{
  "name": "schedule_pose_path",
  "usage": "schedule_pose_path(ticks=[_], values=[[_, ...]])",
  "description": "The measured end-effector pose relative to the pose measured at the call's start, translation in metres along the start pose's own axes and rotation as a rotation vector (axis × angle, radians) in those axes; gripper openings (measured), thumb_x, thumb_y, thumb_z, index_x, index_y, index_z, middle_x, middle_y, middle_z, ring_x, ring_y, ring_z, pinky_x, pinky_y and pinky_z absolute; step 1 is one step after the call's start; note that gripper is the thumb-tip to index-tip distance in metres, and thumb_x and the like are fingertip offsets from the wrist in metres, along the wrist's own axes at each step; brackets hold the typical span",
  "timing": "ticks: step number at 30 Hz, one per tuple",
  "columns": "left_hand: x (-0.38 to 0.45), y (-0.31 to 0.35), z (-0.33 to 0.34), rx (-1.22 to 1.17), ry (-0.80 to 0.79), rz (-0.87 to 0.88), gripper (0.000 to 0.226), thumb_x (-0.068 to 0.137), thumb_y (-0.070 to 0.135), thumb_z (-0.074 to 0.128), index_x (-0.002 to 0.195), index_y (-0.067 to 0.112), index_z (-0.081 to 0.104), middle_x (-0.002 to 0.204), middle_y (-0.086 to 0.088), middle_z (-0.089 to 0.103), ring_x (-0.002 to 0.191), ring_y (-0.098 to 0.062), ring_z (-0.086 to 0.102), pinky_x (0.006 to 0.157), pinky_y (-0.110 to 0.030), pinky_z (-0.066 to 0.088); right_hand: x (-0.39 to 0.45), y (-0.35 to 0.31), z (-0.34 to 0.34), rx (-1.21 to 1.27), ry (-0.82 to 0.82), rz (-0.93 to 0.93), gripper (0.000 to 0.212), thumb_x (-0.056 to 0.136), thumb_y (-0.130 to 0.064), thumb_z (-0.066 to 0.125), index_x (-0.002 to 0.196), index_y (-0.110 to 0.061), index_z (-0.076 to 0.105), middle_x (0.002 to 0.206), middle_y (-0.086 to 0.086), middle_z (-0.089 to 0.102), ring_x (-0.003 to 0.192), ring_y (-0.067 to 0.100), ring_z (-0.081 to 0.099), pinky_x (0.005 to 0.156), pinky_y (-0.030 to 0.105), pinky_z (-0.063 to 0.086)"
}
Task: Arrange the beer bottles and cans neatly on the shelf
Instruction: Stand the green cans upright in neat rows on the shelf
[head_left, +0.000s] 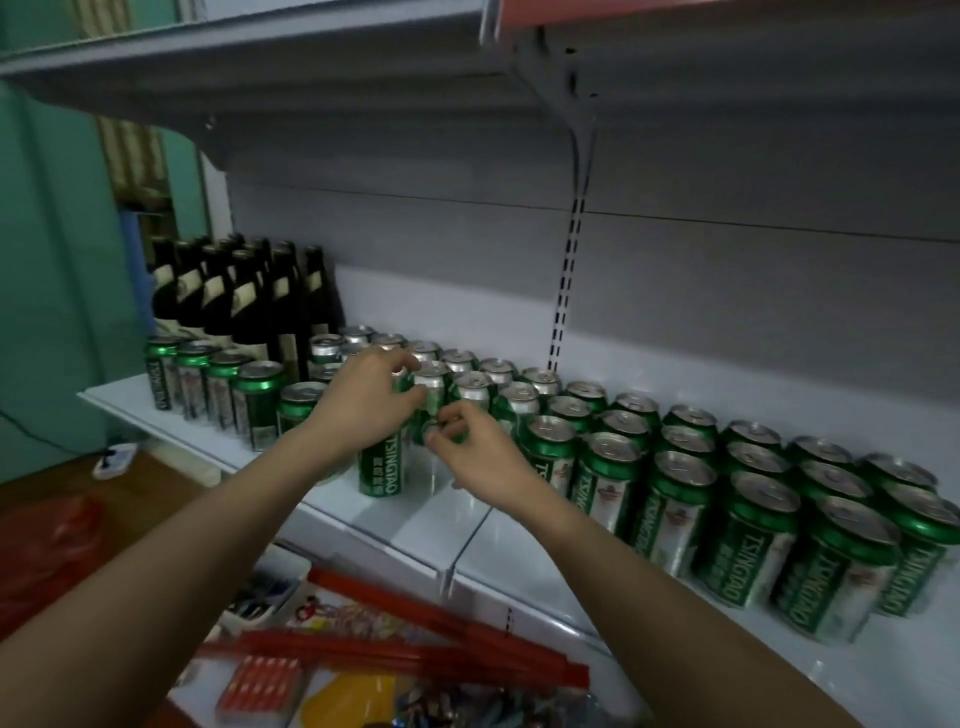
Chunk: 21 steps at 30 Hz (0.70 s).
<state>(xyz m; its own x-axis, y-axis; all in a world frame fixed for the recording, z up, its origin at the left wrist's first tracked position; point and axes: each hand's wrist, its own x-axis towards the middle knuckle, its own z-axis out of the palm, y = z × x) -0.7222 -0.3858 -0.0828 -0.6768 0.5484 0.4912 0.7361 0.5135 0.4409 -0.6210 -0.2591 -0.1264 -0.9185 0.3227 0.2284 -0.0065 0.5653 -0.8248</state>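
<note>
On the white shelf (332, 506), among three rows of green cans, one can (382, 470) is being gripped by the left hand (363, 400) and another can (428, 400) pinched by the right hand (480, 457), beside roughly nine dark bottles (244, 296).

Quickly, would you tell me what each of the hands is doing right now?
Left hand: grips a green can.
Right hand: pinches a second can beside it.

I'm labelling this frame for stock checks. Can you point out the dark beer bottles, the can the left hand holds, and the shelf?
dark beer bottles (244, 296): head view, label of a middle bottle.
green can (382, 467): head view, lettered side.
shelf (467, 545): head view, bare front surface.
</note>
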Motion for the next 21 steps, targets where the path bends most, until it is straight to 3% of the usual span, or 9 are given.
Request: schedule_pose_path(ticks=[3,6,9,13,16,19,21], values=[[-0.004,-0.019,0.005,-0.093,-0.034,-0.071,0.043,0.087,0.028,0.070,0.127,0.015,0.062,0.130,-0.010,0.059,0.115,-0.024,0.058,0.096,-0.038,0.047,0.009,0.011,0.025,0.083,-0.027,0.064,0.046,0.096,-0.032,0.062,0.135,-0.017,0.043,0.123,0.001,0.054,0.104,0.019,0.057,0.082,0.036,0.051],[-0.008,-0.033,0.013,-0.211,-0.054,-0.113,0.050,0.087,0.028,0.073,0.132,0.012,0.057,0.122,-0.005,0.062,0.098,-0.014,0.058,0.078,-0.027,0.047,0.017,0.021,0.042,0.136,-0.065,0.068,0.052,0.094,-0.033,0.066,0.137,-0.025,0.038,0.126,-0.006,0.048,0.108,0.016,0.056,0.074,0.022,0.045],[-0.011,-0.047,0.021,-0.286,-0.082,-0.164,0.051,0.087,0.034,0.073,0.132,0.018,0.055,0.110,0.005,0.058,0.096,-0.011,0.054,0.064,-0.012,0.038,0.025,0.029,0.057,0.201,-0.085,0.073,0.060,0.093,-0.029,0.069,0.144,-0.022,0.038,0.134,-0.002,0.051,0.115,0.020,0.059,0.080,0.023,0.047],[-0.013,-0.055,0.023,-0.320,-0.053,-0.163,0.045,0.086,0.040,0.074,0.125,0.024,0.058,0.107,0.012,0.057,0.097,-0.006,0.053,0.067,-0.009,0.035,0.032,0.038,0.071,0.254,-0.023,0.043,0.055,0.093,-0.021,0.069,0.141,-0.024,0.042,0.128,0.000,0.057,0.111,0.019,0.061,0.080,0.023,0.050],[-0.013,-0.056,0.025,-0.368,-0.026,-0.162,0.034,0.083,0.038,0.077,0.111,0.028,0.061,0.092,0.025,0.056,0.080,0.015,0.055,0.061,-0.004,0.038,0.031,0.043,0.074,0.290,-0.011,0.028,0.050,0.095,-0.015,0.066,0.139,-0.025,0.043,0.118,-0.007,0.059,0.113,0.022,0.062,0.085,0.029,0.054],[-0.013,-0.054,0.023,-0.409,-0.002,-0.187,0.051,0.079,0.041,0.080,0.122,0.022,0.060,0.102,0.016,0.059,0.084,0.009,0.053,0.064,-0.006,0.036,0.024,0.040,0.071,0.280,-0.003,0.005,0.053,0.096,-0.019,0.066,0.142,-0.024,0.041,0.122,-0.006,0.057,0.113,0.021,0.062,0.091,0.035,0.054],[-0.012,-0.049,0.018,-0.458,0.027,-0.204,0.064,0.076,0.043,0.083,0.129,0.017,0.058,0.110,0.009,0.060,0.085,0.006,0.056,0.064,-0.008,0.038,0.018,0.034,0.063,0.270,0.005,-0.018,0.055,0.096,-0.026,0.065,0.144,-0.024,0.039,0.125,-0.010,0.055,0.110,0.012,0.060,0.088,0.025,0.052]])
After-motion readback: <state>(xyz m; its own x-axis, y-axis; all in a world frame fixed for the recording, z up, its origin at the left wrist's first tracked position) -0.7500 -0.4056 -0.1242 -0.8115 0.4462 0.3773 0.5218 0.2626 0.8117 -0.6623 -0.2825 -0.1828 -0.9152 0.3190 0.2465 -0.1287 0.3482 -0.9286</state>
